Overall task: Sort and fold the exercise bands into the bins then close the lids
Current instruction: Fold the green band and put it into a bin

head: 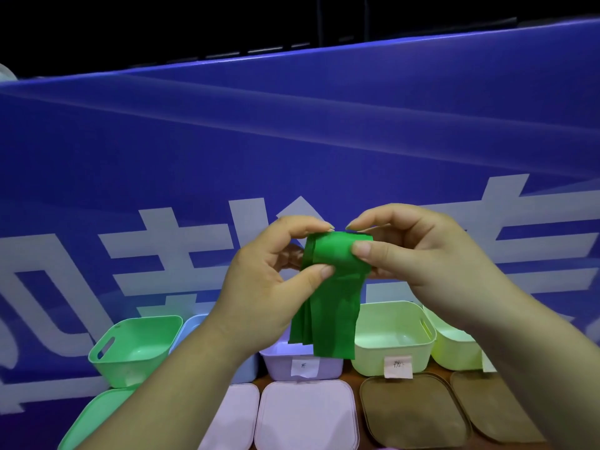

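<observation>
— Holding the green band [334, 287] where?
— Held up in the air; hung down in folded layers before the open purple bin [276, 365], pink lid [305, 414] lying nearer.
— And the hands?
— Pinched its folded top from both sides: left hand [269, 280] by thumb and fingers, right hand [418, 254] likewise.

Both hands are raised before a blue banner [292, 141] with white characters. The left hand [269, 280] and right hand [415, 251] pinch the folded top of a green exercise band [331, 297] between thumbs and fingers [363, 248], and its layered end hangs down. Below stand open bins in a row: a green bin [136, 349], blue bin [194, 323], lilac bin [302, 362], pale green bin [393, 336] and yellow bin [454, 345]. Two carry paper labels [397, 366]. Lids lie flat in front: a green lid [94, 420], pink lids [305, 414] and brown lids [412, 410].
</observation>
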